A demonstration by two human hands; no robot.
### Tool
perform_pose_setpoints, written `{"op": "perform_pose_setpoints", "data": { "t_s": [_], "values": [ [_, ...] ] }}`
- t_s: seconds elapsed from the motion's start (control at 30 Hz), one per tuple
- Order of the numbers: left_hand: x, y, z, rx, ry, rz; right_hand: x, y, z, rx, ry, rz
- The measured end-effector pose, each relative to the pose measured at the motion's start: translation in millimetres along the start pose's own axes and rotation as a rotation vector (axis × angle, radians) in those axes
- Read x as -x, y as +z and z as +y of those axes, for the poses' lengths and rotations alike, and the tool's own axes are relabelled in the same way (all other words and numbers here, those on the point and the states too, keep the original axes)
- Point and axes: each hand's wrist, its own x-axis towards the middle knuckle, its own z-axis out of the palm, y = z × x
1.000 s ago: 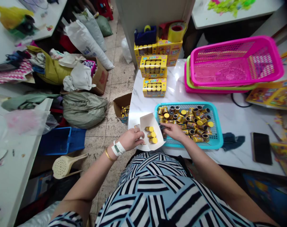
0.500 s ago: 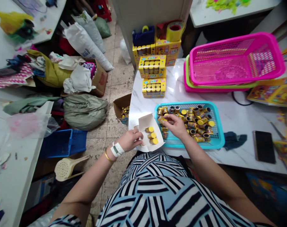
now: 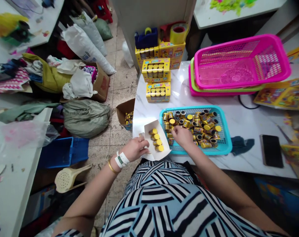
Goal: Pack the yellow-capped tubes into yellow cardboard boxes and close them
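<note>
My left hand [image 3: 136, 148] grips the edge of a white cardboard tray [image 3: 150, 152] at the table's front left corner. Several yellow-capped bottles [image 3: 156, 140] lie in a row in that tray. My right hand [image 3: 182, 136] rests, fingers curled, among the loose yellow bottles [image 3: 201, 126] in the turquoise basket [image 3: 225, 144]. Its fingertips are hidden, so what they pinch does not show.
Filled yellow boxes [image 3: 158, 92] are stacked at the table's back left, with a tape roll [image 3: 178, 33] on top. Pink baskets [image 3: 238, 62] sit at the back right, a black phone [image 3: 271, 150] near the front. A carton [image 3: 124, 113] and bags [image 3: 85, 117] lie on the floor.
One more bottle now lies in the white tray. My right hand has gone from the tray's side back down into the turquoise basket.
</note>
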Motion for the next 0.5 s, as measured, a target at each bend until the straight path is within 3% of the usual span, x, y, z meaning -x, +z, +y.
{"op": "perform_pose_setpoints", "data": {
  "t_s": [0.1, 0.2, 0.27, 0.4, 0.5],
  "values": [
    [0.0, 1.1, -1.0, 0.007, 0.0, 0.005, 0.7, 21.9, 10.2, 0.099, 0.059, -0.256],
    [-2.2, -1.7, -1.2, 0.017, 0.0, -0.002, -2.4, 28.5, 9.3, 0.035, 0.067, -0.247],
    [-3.6, -3.6, -2.1, 0.028, -0.005, -0.005, -3.1, 20.1, 9.4, -0.139, 0.077, -0.122],
    [-3.8, -3.1, -4.2, 0.051, -0.01, -0.004, 2.8, -7.7, 1.2, -0.589, -0.019, 0.313],
    [-3.3, -1.6, -2.8, 0.059, -0.015, 0.003, 5.5, -15.3, -24.3, -0.726, -0.177, 0.375]
  ]
}}
